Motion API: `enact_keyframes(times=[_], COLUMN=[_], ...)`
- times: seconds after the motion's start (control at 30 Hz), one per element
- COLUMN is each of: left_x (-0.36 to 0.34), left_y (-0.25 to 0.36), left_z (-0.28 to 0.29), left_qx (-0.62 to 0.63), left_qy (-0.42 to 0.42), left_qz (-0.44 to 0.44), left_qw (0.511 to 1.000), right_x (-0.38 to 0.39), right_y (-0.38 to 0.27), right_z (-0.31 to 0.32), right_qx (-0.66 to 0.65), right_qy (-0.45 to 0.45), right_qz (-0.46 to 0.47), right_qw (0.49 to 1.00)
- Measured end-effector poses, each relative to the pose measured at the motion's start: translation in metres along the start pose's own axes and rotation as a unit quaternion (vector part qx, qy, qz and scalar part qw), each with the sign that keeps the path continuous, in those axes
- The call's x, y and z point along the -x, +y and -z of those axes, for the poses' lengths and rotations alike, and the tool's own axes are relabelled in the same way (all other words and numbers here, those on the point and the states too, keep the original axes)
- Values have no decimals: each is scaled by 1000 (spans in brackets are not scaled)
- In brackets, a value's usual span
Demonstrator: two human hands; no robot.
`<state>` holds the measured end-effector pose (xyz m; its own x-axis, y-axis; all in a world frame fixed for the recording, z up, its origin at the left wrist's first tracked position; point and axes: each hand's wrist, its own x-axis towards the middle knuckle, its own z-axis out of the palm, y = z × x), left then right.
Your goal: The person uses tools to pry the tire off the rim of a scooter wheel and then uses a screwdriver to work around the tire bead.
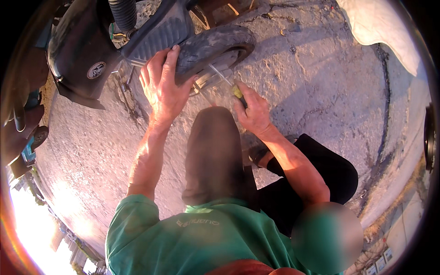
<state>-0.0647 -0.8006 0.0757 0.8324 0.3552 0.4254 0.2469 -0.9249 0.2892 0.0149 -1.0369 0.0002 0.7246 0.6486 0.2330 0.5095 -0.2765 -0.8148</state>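
Note:
A black scooter tyre (pixel 217 43) on a light-coloured rim lies in front of me, close to the scooter's dark body. My left hand (pixel 162 85) grips the tyre's near left side, fingers over the tread and thumb bent toward the lower sidewall. By that thumb a thin bar (pixel 204 94) slants down toward my knee; whether the hand touches it I cannot tell. My right hand (pixel 254 107) is wrapped round the yellow and black handle of a screwdriver (pixel 237 91). Its metal shaft points up and left, with the tip at the tyre's edge by the rim.
The scooter's dark front panel (pixel 85 50) with a round sticker stands at the left. Rough concrete (pixel 321 87) with cracks surrounds the wheel. A pale sack-like thing (pixel 380 27) lies at the far right. My knee (pixel 215 137) is just below the wheel.

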Motion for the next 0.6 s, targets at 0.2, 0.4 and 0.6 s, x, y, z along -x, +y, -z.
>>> enact_keyframes(times=[0.2,0.4,0.6], left_x=[-1,2,7], left_y=[3,0,-6], left_z=[-2,-5,-7], left_qx=[-2,-4,-20], left_qy=[-2,8,-2], left_qz=[6,7,-10], left_qw=[1000,1000,1000], right_x=[8,-5,12], right_y=[10,24,70], right_z=[-15,-27,-82], right_qx=[0,30,-20], right_qy=[20,84,84], right_qz=[2,102,3], right_qw=[1000,991,996])
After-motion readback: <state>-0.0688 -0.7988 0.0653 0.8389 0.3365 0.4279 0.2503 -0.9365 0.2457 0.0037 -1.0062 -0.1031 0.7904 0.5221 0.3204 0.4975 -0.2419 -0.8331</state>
